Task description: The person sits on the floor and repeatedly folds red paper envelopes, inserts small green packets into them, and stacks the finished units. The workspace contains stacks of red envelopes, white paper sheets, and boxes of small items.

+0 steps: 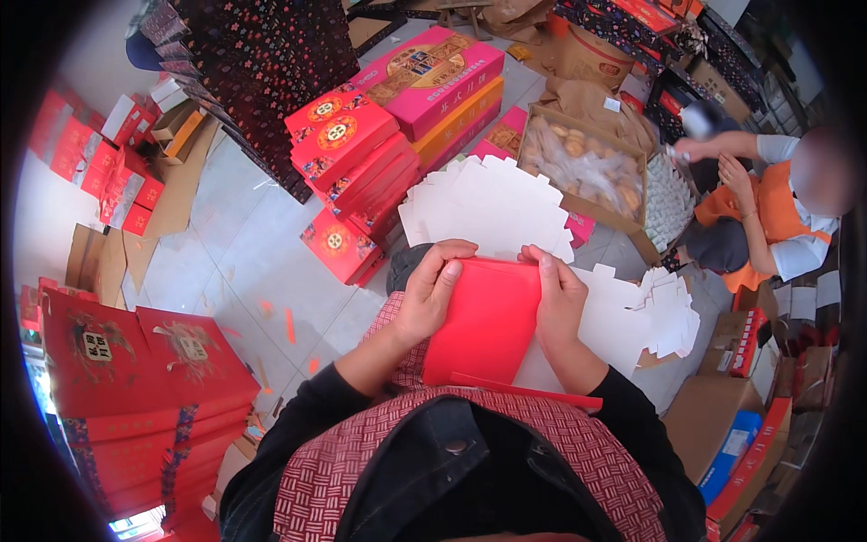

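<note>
A plain red cardboard box (483, 321) lies over my lap, on the red patterned apron (361, 465). My left hand (432, 294) is closed round its far left corner, the thumb on top. At the far right corner my right hand (558, 303) grips the same box, fingers bent over the edge. A narrow red flap or strip (533, 391) sticks out along the near edge; whether it belongs to the box I cannot tell. Just beyond my hands is a stack of flat white-backed cardboard blanks (483, 203), with more white blanks (664, 312) to the right.
Stacks of red gift boxes (348, 135) and a pink box (438, 68) stand ahead. A carton of bagged round pastries (582, 158) is beyond the blanks. Tall red cartons (153, 361) flank my left. A co-worker in an orange apron (754, 221) sits at the right.
</note>
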{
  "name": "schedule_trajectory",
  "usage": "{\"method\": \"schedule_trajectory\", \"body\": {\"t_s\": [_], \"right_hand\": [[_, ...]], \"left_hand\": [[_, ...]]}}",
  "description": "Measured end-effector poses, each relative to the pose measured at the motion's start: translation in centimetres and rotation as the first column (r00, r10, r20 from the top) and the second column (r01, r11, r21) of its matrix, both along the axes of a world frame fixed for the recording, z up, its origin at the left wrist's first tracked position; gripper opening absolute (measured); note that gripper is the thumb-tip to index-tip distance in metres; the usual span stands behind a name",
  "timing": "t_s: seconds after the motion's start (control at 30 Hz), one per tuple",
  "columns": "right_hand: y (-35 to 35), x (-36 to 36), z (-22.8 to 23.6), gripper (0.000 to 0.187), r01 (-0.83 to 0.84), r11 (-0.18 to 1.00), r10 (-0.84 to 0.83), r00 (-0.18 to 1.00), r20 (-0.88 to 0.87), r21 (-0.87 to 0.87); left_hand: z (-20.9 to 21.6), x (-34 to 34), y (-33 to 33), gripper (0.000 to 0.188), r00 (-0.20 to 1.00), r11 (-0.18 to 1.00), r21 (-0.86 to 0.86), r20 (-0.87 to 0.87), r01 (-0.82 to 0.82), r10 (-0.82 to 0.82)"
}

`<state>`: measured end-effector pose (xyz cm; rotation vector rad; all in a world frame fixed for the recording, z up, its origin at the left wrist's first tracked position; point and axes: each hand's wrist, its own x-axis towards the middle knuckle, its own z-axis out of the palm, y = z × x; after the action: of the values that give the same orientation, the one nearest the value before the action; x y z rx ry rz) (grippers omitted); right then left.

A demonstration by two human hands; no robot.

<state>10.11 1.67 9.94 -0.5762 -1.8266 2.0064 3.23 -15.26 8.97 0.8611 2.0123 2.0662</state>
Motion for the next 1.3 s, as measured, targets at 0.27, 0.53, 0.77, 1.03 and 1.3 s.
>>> {"method": "schedule_trajectory", "body": {"t_s": [0.27, 0.53, 0.77, 1.03, 1.3], "right_hand": [[1.0, 1.1, -0.4, 0.021, -0.108, 0.917, 0.166, 0.979, -0.121, 0.384], [1.0, 1.6, -1.2, 0.019, -0.137, 0.923, 0.220, 0.954, -0.202, 0.360], [5.2, 1.2, -0.3, 0.035, -0.279, 0.713, 0.479, 0.864, -0.156, 0.644], [5.1, -2.4, -0.6, 0.041, 0.003, 0.075, 0.770, 0.636, -0.060, 0.997], [0.3, -5.2, -1.2, 0.046, -0.431, 0.683, 0.652, 0.724, -0.226, 0.590]], "left_hand": [[-0.4, -0.4, 0.1, 0.028, 0.994, 1.000, -0.014, 0.110, 0.008, -0.006], [-0.6, -1.3, 0.0, 0.015, 0.972, 0.996, 0.026, 0.217, 0.090, -0.094], [0.0, -2.2, 0.2, 0.014, 0.962, 0.990, -0.062, 0.253, 0.126, -0.107], [-2.0, -5.8, -1.4, 0.028, 0.734, 0.988, 0.150, 0.675, -0.035, -0.077], [-2.3, -4.3, -5.2, 0.060, 0.856, 0.934, 0.347, 0.507, -0.092, -0.104]]}}
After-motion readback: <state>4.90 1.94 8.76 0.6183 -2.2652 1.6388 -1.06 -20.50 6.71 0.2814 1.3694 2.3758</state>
